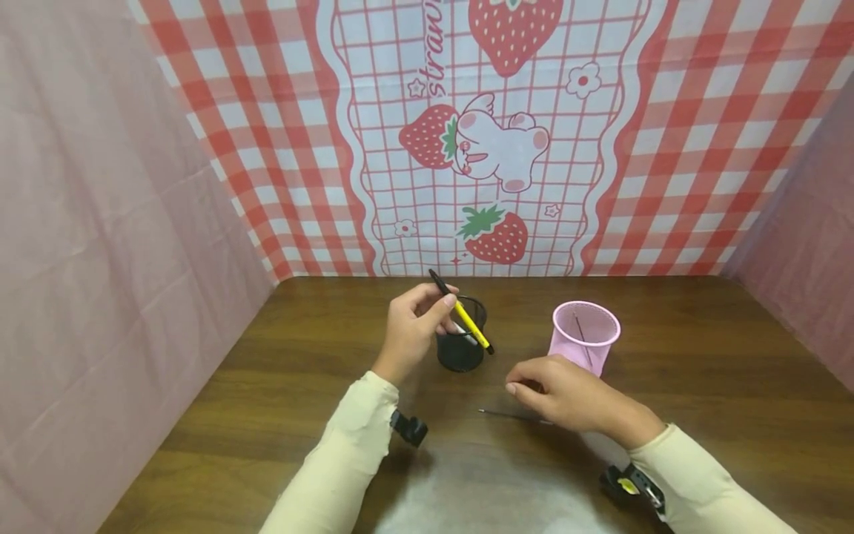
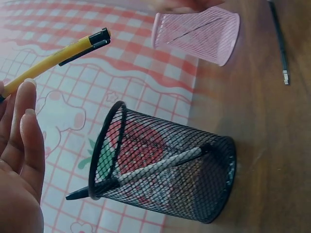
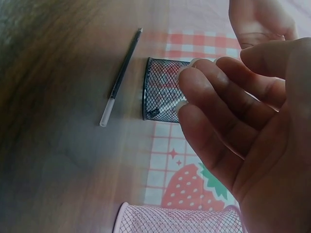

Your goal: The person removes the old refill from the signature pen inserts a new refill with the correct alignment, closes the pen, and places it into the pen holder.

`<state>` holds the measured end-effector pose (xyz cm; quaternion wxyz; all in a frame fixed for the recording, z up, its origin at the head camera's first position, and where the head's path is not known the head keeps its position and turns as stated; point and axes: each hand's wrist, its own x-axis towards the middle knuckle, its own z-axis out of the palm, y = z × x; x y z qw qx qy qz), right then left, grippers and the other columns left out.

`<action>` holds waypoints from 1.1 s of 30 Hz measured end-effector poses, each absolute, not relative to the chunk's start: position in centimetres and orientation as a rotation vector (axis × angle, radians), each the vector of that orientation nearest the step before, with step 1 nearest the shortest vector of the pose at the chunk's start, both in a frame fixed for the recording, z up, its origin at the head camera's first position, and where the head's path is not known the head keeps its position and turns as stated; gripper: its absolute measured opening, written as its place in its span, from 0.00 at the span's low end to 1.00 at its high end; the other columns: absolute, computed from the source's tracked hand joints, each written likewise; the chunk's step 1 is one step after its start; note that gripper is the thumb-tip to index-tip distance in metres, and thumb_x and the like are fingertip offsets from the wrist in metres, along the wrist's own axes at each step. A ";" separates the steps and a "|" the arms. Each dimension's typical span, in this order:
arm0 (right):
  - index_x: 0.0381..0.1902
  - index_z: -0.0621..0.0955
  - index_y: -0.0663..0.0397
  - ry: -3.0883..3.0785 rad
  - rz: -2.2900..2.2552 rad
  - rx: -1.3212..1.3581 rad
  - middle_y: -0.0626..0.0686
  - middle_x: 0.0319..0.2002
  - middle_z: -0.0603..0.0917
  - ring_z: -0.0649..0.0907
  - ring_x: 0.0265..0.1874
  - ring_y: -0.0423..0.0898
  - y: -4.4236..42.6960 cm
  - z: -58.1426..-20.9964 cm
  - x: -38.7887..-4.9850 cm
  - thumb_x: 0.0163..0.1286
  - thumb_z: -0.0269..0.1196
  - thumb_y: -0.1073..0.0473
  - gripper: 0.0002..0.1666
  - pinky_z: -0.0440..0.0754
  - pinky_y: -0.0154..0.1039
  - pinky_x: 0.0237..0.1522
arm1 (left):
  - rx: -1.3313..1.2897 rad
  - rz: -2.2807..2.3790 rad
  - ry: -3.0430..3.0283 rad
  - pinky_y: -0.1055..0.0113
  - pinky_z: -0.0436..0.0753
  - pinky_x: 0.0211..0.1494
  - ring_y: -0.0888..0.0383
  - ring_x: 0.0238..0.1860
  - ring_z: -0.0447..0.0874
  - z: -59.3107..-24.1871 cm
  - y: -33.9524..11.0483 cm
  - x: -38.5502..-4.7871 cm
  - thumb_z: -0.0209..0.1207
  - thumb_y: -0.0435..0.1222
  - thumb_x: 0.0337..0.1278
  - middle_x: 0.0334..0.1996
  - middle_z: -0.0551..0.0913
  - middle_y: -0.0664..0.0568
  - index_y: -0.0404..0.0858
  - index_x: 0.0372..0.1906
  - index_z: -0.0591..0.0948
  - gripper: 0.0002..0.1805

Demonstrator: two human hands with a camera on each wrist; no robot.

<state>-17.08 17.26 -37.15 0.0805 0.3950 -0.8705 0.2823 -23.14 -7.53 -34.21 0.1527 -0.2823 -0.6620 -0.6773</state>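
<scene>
My left hand [image 1: 412, 326] pinches a yellow pen [image 1: 471, 325] with black ends and a black clip, held at a slant over the black mesh pen cup [image 1: 460, 359]. Inside that cup leans a white and black pen [image 2: 160, 166], its dark end past the rim in the left wrist view. The right hand [image 1: 577, 394] hovers in front of the pink mesh cup [image 1: 563, 348]; its fingers are loosely bent and hold nothing visible. Below it on the table lies a thin dark pen refill [image 3: 123, 73] with a pale end, partly hidden by the hand in the head view.
A thin dark stick [image 1: 583, 335], like another refill, leans inside the pink cup. The brown wooden table [image 1: 267, 415] meets a red-and-white strawberry cloth [image 1: 494, 148] at the back. Pale pink curtains [image 1: 113, 259] hang at both sides.
</scene>
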 end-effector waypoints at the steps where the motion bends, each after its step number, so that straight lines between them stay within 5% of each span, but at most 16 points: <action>1: 0.36 0.86 0.50 -2.603 0.840 1.183 0.38 0.28 0.83 0.77 0.27 0.31 17.3 -37.2 -17.1 0.72 0.63 0.60 0.05 0.80 0.32 0.31 | -0.802 -1.942 -1.904 0.62 0.84 0.24 0.40 0.22 0.83 -34.1 -7.5 -23.2 0.62 0.31 0.68 0.23 0.82 0.39 0.29 0.45 0.84 0.09; 5: 0.36 0.86 0.50 -2.599 0.829 1.181 0.36 0.29 0.82 0.78 0.27 0.31 17.3 -37.3 -17.0 0.72 0.63 0.60 0.05 0.81 0.32 0.31 | -0.803 -1.916 -1.933 0.49 0.85 0.26 0.32 0.24 0.82 -33.2 -7.3 -23.2 0.60 0.29 0.68 0.24 0.82 0.33 0.25 0.46 0.83 0.09; 9: 0.37 0.86 0.51 -2.597 0.816 1.184 0.37 0.30 0.83 0.78 0.28 0.31 17.3 -37.3 -17.0 0.72 0.63 0.60 0.05 0.81 0.34 0.33 | -0.790 -1.880 -1.944 0.40 0.83 0.28 0.41 0.23 0.83 -31.8 -7.4 -22.4 0.58 0.27 0.68 0.27 0.82 0.28 0.23 0.46 0.82 0.09; 15: 0.37 0.86 0.49 -2.599 0.793 1.192 0.35 0.30 0.82 0.79 0.29 0.31 17.3 -37.1 -17.0 0.72 0.63 0.59 0.05 0.82 0.34 0.34 | -0.751 -1.857 -1.899 0.51 0.85 0.26 0.51 0.21 0.84 -30.6 -7.8 -21.8 0.59 0.26 0.67 0.29 0.85 0.33 0.22 0.43 0.82 0.08; 29: 0.37 0.86 0.49 -2.598 0.795 1.194 0.36 0.30 0.83 0.79 0.29 0.31 17.3 -36.9 -16.8 0.73 0.62 0.59 0.06 0.82 0.34 0.33 | -0.663 -1.905 -1.876 0.68 0.83 0.23 0.49 0.20 0.83 -31.0 -8.0 -22.7 0.61 0.26 0.66 0.25 0.84 0.46 0.20 0.45 0.81 0.10; 33: 0.36 0.86 0.48 -2.603 0.794 1.202 0.36 0.30 0.83 0.79 0.29 0.31 17.2 -37.0 -16.8 0.73 0.62 0.59 0.06 0.82 0.34 0.34 | -0.631 -1.919 -1.894 0.66 0.84 0.24 0.52 0.21 0.83 -31.2 -8.0 -22.8 0.61 0.26 0.65 0.27 0.85 0.47 0.20 0.45 0.81 0.10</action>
